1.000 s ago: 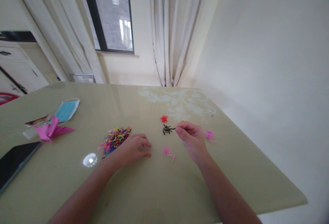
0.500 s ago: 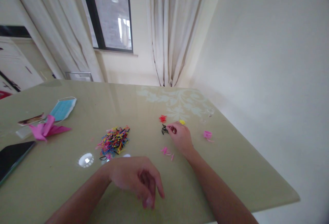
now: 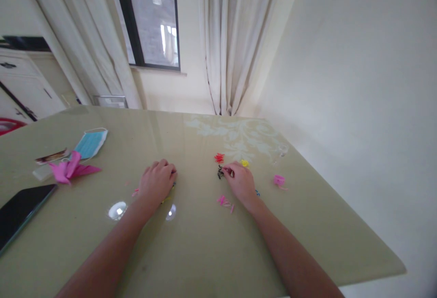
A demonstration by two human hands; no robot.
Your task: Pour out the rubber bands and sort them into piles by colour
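Observation:
My left hand (image 3: 157,182) lies over the pile of mixed small rubber bands, covering most of it; a few yellow bands (image 3: 167,197) and pink bands (image 3: 135,192) peek out at its sides. Its fingers are curled down, and what the fingertips grip is hidden. My right hand (image 3: 240,183) pinches thumb and forefinger at the right edge of a small heap of black rubber bands (image 3: 219,172), with a black band at the fingertips. Around it lie little heaps of red bands (image 3: 219,157), yellow bands (image 3: 245,163), and pink bands (image 3: 225,202). Blue bands (image 3: 257,192) show partly behind the right wrist.
A pink band bundle (image 3: 279,180) lies farther right on the glossy table (image 3: 191,252). At left are a pink folded paper bird (image 3: 71,169), a blue face mask (image 3: 91,144) and a dark phone (image 3: 25,209). A wall (image 3: 358,106) stands along the right side.
My right hand has moved left, bringing a black band to the black heap. My left hand drew back toward me, then reached forward onto the mixed pile.

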